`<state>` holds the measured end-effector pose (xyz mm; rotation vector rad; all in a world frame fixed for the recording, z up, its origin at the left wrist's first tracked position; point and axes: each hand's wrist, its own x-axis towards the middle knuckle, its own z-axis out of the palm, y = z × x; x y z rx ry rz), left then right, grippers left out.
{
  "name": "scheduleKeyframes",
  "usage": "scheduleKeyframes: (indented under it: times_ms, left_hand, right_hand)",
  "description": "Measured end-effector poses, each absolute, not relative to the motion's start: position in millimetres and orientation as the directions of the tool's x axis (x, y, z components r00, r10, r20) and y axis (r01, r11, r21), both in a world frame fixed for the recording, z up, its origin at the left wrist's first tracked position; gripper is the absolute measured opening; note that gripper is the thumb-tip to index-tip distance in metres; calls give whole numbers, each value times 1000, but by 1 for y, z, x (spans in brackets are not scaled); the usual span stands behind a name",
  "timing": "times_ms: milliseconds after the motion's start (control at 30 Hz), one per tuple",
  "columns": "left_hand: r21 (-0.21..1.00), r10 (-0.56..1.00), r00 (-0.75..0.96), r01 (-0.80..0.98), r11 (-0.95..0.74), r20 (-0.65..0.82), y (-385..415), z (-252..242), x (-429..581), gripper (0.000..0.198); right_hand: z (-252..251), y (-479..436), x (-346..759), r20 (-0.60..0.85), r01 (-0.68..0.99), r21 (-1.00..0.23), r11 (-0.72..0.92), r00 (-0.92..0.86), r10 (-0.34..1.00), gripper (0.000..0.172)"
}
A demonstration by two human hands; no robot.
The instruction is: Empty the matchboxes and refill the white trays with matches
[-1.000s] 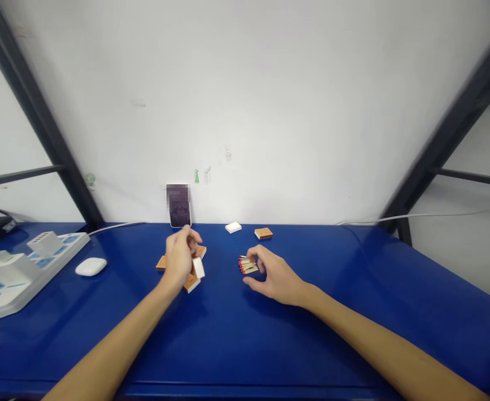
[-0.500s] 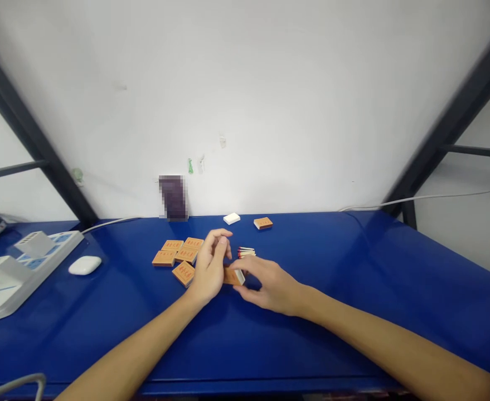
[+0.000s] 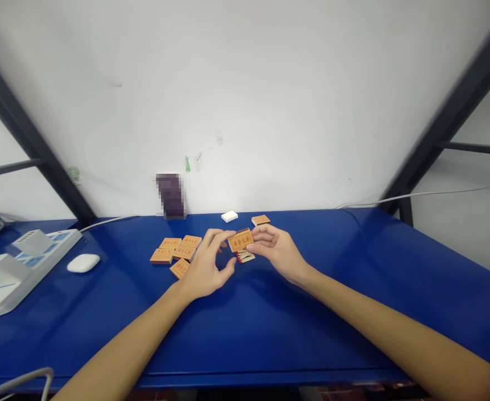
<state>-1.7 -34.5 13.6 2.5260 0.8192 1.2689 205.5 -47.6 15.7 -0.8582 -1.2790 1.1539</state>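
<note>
The right hand (image 3: 280,253) grips one matchbox (image 3: 240,241) by its right end, near the loose matches (image 3: 245,257) on the table (image 3: 311,334), while the left hand (image 3: 207,267), spread and unclosed, is positioned at the opposite end.

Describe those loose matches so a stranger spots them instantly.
Over the blue table, find the orange matchbox in the right hand. Just below it in the picture lie loose matches, unlike the matchboxes leftward: thin pale sticks with red heads.

The plain white wall (image 3: 278,111) is brightly lit; soft shadows are cast on the smooth blue bench (image 3: 311,340); the upright dark-purple rectangle (image 3: 171,196) is coarsely pixelated.
</note>
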Motion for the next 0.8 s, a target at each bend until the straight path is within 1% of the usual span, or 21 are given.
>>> scheduleKeyframes:
  times_ms: [67, 200, 267, 367, 633, 800]
  left_hand:
    - [378, 534, 476, 388, -841, 699, -31, 12, -3, 52]
    - [275, 444, 422, 405, -872, 790, -27, 15, -6, 38]
    - [243, 421, 407, 421, -874, 811, -27, 16, -7, 36]
    - [242, 426, 402, 433, -868, 811, -28, 18, -6, 36]
    - [246, 431, 377, 448, -860, 820, -30, 14, -2, 35]
    - [261, 429, 386, 416, -871, 817, -31, 15, -2, 36]
  right_hand:
    - [17, -49, 205, 231, -212, -954, 212, -73, 970, 37]
    - [19, -52, 203, 156, -297, -947, 122, -95, 983, 37]
    - [20, -53, 202, 127, -324, -942, 89, -99, 987, 35]
    - [21, -53, 203, 113, -347, -935, 72, -99, 989, 33]
    - [16, -51, 203, 159, -327, -937, 123, -86, 984, 28]
    - [21, -51, 205, 160, -319, -943, 97, -177, 971, 21]
